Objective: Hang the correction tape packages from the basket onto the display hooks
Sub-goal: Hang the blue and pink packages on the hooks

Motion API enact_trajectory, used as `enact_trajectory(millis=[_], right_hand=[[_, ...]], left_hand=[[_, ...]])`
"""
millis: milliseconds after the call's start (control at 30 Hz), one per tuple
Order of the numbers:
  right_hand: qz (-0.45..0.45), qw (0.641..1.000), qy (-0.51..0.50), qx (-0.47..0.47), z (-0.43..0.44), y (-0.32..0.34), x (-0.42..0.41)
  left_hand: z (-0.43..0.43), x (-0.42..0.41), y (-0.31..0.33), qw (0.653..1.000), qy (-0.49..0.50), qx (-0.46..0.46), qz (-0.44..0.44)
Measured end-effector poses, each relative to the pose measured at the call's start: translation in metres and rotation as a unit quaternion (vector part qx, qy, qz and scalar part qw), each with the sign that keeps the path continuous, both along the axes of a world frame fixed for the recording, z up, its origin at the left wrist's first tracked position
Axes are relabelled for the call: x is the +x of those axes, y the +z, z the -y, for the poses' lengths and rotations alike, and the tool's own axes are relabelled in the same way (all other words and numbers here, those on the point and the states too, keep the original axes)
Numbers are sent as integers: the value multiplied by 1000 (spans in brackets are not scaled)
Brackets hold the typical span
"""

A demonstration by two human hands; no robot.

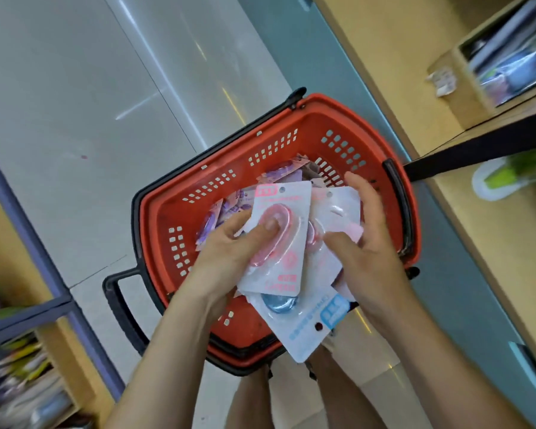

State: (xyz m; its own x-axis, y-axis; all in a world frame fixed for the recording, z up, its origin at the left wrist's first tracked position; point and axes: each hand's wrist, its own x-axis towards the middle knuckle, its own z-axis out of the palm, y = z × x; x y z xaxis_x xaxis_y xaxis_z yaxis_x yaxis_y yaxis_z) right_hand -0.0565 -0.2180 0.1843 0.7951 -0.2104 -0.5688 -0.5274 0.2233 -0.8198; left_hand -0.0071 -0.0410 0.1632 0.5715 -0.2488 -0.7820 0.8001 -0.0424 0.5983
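Observation:
A red plastic basket (338,125) with black handles stands on the floor below me. Purple correction tape packages (279,173) lie inside it. Above the basket I hold a fanned stack of packages. My left hand (229,252) grips a pink correction tape package (287,212), thumb pressed on its blister. Under it sits a blue package (307,323), upside down. My right hand (365,246) grips further pink packages (341,209) from the right side. No display hooks are in view.
Wooden shelving (415,72) with a teal base runs along the right, holding a box of blurred goods (508,63). Another shelf unit (22,351) with mixed packets stands at lower left. Grey floor tiles (75,88) stretch away to the left of the basket.

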Motion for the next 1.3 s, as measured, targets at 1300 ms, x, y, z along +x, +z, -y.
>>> enact_trajectory(millis=[1300], right_hand=[[75,882,-465,26,53,335,-385]], left_hand=[[152,-188,360,862,-390,-107,305]])
